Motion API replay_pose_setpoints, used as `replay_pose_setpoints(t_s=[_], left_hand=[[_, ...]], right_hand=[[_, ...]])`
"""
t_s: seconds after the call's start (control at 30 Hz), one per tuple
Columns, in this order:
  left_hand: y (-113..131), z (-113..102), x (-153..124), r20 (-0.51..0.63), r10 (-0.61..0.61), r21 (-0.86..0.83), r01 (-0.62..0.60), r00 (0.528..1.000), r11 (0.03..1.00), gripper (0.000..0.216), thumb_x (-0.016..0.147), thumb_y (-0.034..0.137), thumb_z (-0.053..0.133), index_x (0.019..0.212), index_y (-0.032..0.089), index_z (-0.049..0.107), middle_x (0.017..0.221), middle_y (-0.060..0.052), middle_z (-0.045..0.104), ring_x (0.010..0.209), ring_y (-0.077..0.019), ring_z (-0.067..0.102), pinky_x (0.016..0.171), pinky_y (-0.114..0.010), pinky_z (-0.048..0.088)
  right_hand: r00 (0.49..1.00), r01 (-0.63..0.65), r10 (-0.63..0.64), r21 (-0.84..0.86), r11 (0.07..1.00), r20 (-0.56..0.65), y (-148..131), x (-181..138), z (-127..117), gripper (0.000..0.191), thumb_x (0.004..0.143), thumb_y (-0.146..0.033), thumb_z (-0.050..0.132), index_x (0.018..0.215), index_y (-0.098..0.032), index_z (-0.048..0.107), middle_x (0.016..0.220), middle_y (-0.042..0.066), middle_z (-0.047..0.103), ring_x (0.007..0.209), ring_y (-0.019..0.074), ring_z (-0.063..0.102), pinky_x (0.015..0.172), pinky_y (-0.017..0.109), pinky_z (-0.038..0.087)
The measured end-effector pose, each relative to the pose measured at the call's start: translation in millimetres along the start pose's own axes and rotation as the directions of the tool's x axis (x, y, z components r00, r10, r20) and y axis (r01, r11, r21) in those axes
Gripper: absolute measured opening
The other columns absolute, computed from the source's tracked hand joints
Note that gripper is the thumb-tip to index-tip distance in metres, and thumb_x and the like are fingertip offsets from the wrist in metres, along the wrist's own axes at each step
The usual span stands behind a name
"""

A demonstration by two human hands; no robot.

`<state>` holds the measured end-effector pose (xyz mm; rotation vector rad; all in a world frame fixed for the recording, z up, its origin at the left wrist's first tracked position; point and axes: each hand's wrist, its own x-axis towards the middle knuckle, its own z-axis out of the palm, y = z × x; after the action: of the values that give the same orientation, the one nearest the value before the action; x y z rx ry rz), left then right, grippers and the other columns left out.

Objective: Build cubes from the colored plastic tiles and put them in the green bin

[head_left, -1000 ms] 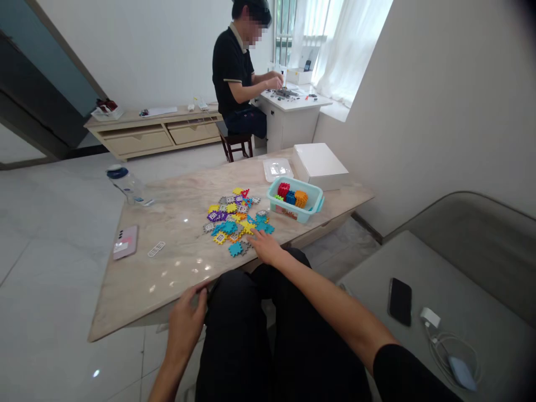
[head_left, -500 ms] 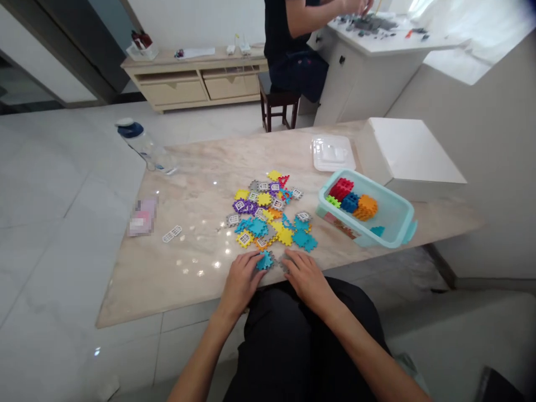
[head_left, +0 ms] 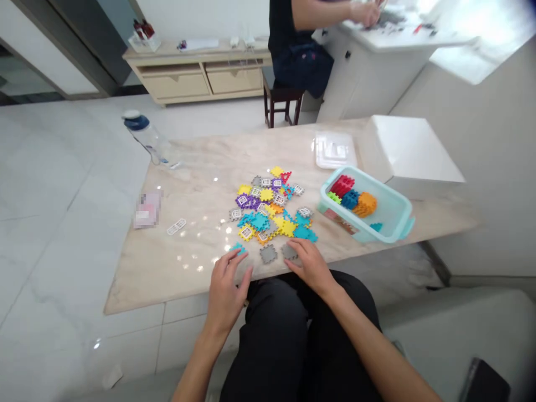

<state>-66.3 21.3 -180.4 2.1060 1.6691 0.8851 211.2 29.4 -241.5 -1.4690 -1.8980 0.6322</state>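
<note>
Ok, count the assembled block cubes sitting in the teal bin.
3 cubes in the teal bin: a red cube at the far left, a blue cube in the middle, an orange cube on the right. Loose green and teal pieces lie beside them; more may be hidden.

**Table layout**

Puzzle pieces lie mid-table. A bin sits to their right, holding blocks; a lid and box lie behind it. A bottle stands at the far left.
</note>
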Motion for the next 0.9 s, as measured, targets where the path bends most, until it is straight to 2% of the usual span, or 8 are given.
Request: replay_pose_setpoints(t_s=[0.13,0.23,0.37,0.47,0.63,0.77,0.83,0.9], left_hand=[[49,-13,-18,-0.048,-0.064,-0.199,0.053,0.997,0.979,0.025,0.109,0.040,0.063,0.126,0.027,0.075,0.129,-0.009,0.077,0.120,-0.0270,0.077,0.104,-0.044,0.065],[78,-25,-33,-0.063,0.006,-0.265,-0.022,0.998,0.964,0.028,0.108,0.042,0.064,0.129,0.027,0.075,0.129,-0.009,0.079,0.113,-0.0265,0.080,0.093,-0.040,0.069],[108,-40,-54,-0.137,0.136,-0.236,-0.166,0.981,0.958,0.043,0.105,0.041,0.070,0.146,0.029,0.067,0.140,-0.010,0.077,0.122,-0.0285,0.078,0.098,-0.043,0.069],[123,-53,-69,-0.179,0.215,-0.224,-0.253,0.960,0.941,0.041,0.104,0.037,0.072,0.145,0.030,0.069,0.139,-0.008,0.078,0.125,-0.0280,0.078,0.103,-0.044,0.067],[126,-84,-95,-0.204,0.247,-0.291,-0.300,0.947,0.908,0.017,0.104,0.040,0.070,0.102,0.033,0.086,0.107,-0.002,0.085,0.101,-0.0241,0.082,0.091,-0.036,0.068],[110,-94,-114,-0.198,-0.132,-0.373,0.050,0.971,0.926,0.041,0.095,0.066,0.073,0.099,0.028,0.087,0.094,-0.004,0.087,0.082,-0.0274,0.084,0.076,-0.036,0.069],[101,-91,-120,-0.157,-0.308,-0.432,0.215,0.938,0.876,0.059,0.088,0.080,0.072,0.101,0.024,0.087,0.090,-0.007,0.088,0.076,-0.0297,0.084,0.069,-0.036,0.070],[94,-85,-123,-0.080,-0.401,-0.509,0.308,0.913,0.804,0.069,0.084,0.085,0.071,0.105,0.021,0.087,0.089,-0.009,0.088,0.075,-0.0306,0.084,0.069,-0.037,0.071]], right_hand=[[0.966,-0.112,0.161,0.237,0.965,-0.200,-23,0,-12,0.041,0.094,-0.035,0.080,0.131,-0.020,0.072,0.132,0.016,0.078,0.126,0.0337,0.073,0.112,0.054,0.060],[0.901,-0.189,0.358,0.521,0.832,-0.244,-56,-10,-29,0.045,0.090,-0.047,0.084,0.124,-0.021,0.073,0.127,0.015,0.080,0.118,0.0328,0.077,0.106,0.052,0.062],[0.931,-0.196,0.365,0.833,0.518,-0.008,-116,-44,-51,0.053,0.081,-0.057,0.093,0.115,-0.022,0.074,0.121,0.014,0.084,0.117,0.0323,0.080,0.109,0.050,0.061],[0.959,-0.243,0.240,0.873,0.422,0.151,-156,-72,-64,0.057,0.076,-0.057,0.099,0.115,-0.022,0.075,0.116,0.011,0.085,0.111,0.0298,0.081,0.102,0.046,0.062],[0.975,-0.221,0.093,0.823,0.523,0.203,-191,-94,-70,0.048,0.085,-0.063,0.092,0.104,-0.022,0.077,0.099,0.004,0.083,0.090,0.0216,0.079,0.083,0.033,0.060],[0.983,-0.175,0.100,0.630,0.756,0.153,-183,-68,-63,0.056,0.111,-0.068,0.052,0.104,-0.020,0.078,0.095,0.007,0.082,0.083,0.0204,0.078,0.073,0.030,0.057],[0.982,-0.187,0.188,0.322,0.928,0.029,-168,-41,-56,0.040,0.113,-0.050,0.055,0.100,-0.020,0.078,0.097,0.006,0.082,0.089,0.0201,0.078,0.080,0.030,0.057],[0.967,-0.248,0.253,0.142,0.958,-0.016,-151,-12,-45,0.015,0.104,-0.031,0.069,0.099,-0.020,0.078,0.100,0.007,0.083,0.096,0.0223,0.077,0.090,0.033,0.057]])
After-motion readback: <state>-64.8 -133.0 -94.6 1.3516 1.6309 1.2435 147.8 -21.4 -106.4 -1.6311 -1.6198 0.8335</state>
